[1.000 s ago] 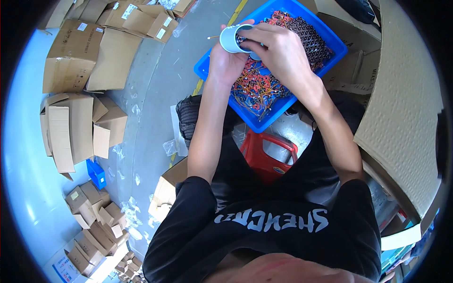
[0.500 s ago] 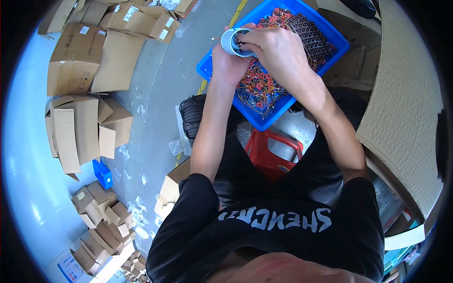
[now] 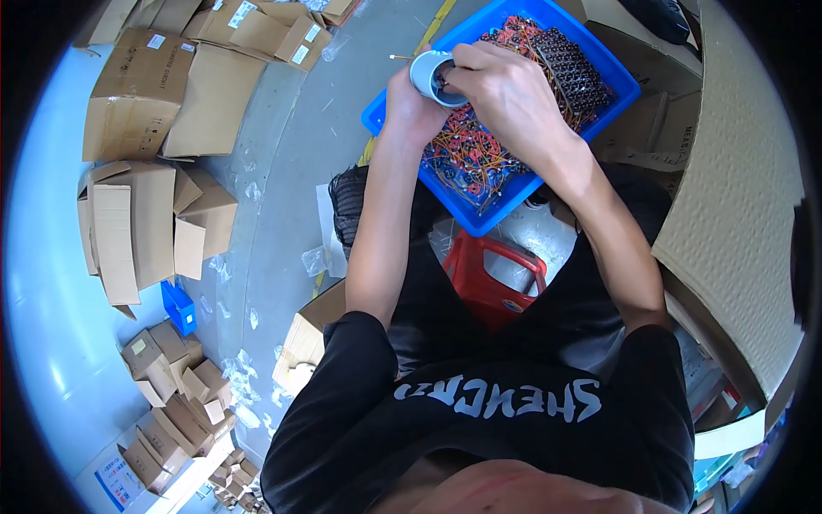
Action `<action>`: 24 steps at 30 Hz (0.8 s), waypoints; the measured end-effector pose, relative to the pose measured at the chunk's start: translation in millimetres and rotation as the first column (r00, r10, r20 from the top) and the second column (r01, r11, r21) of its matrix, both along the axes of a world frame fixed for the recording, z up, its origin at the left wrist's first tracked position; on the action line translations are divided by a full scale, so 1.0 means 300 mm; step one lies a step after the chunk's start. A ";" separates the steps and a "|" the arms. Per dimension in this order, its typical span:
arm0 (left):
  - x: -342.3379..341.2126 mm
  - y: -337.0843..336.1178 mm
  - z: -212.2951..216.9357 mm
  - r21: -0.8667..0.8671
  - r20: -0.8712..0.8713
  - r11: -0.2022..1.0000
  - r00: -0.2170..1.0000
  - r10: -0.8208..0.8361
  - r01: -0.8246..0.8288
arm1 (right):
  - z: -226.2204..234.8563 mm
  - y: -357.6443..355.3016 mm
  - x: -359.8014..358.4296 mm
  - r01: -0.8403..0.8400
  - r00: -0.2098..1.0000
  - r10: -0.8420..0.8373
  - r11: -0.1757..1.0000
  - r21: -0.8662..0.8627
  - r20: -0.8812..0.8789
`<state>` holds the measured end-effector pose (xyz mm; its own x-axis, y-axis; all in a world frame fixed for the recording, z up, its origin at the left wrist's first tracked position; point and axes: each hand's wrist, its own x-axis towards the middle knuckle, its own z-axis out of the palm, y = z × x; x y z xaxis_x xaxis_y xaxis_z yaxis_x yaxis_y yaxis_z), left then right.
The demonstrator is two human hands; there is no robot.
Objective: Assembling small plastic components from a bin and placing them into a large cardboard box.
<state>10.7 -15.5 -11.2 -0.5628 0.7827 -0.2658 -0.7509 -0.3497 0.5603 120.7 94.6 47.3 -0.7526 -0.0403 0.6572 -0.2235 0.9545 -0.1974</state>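
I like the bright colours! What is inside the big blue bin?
The blue bin holds tangled red and orange wires and dark parts. Both hands cover some, so what lies beneath stays hidden.

You're sitting with brown cardboard boxes [image 3: 145, 227] lying open and flattened on the grey floor off to your left, and a few more [image 3: 205, 51] up top are wearing small white rectangular labels [image 3: 156, 40]. A heap of smaller cartons [image 3: 175, 390] is piling up lower left, with a white-and-blue printed sheet [image 3: 120, 481] lying just below it. One more open box [image 3: 301, 343] is sitting right by your left elbow.
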 end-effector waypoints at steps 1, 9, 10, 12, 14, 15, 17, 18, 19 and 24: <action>-0.007 -0.003 -0.016 -0.015 -0.011 1.000 1.000 0.000 0.000 | -0.013 0.009 -0.006 -0.039 0.999 0.039 0.999 -0.024 0.017; -0.027 -0.030 -0.075 0.019 -0.004 1.000 1.000 0.022 -0.022 | -0.068 0.026 -0.046 -0.155 0.987 0.159 0.977 -0.145 0.013; -0.028 -0.031 -0.077 0.036 0.004 0.999 0.999 0.032 -0.033 | -0.069 0.021 -0.050 -0.141 0.989 0.145 0.978 -0.154 0.016; -0.032 -0.023 -0.074 0.066 0.011 0.998 1.000 0.023 -0.024 | -0.069 0.021 -0.052 -0.127 0.991 0.132 0.978 -0.163 0.018; -0.031 -0.013 -0.067 0.118 0.031 0.993 1.000 0.000 -0.003 | -0.071 0.028 -0.054 -0.123 0.990 0.136 0.960 -0.250 0.035; -0.025 -0.012 -0.067 0.118 0.030 0.993 1.000 -0.001 -0.003 | -0.073 0.032 -0.053 -0.120 0.989 0.138 0.949 -0.293 0.044; -0.002 -0.013 -0.052 0.017 -0.007 0.999 0.999 0.032 -0.031 | -0.075 0.037 -0.054 -0.125 0.988 0.147 0.941 -0.313 0.045; 0.004 -0.011 -0.042 -0.034 -0.027 0.998 0.999 0.046 -0.047 | -0.074 0.039 -0.055 -0.132 0.987 0.156 0.933 -0.334 0.046; -0.001 -0.011 -0.044 -0.035 -0.028 0.998 0.999 0.043 -0.044 | -0.074 0.041 -0.055 -0.138 0.985 0.165 0.925 -0.355 0.048; -0.010 -0.005 -0.039 -0.155 -0.128 0.985 0.990 0.050 -0.070 | -0.083 0.052 -0.044 -0.121 0.982 0.162 0.935 -0.332 0.097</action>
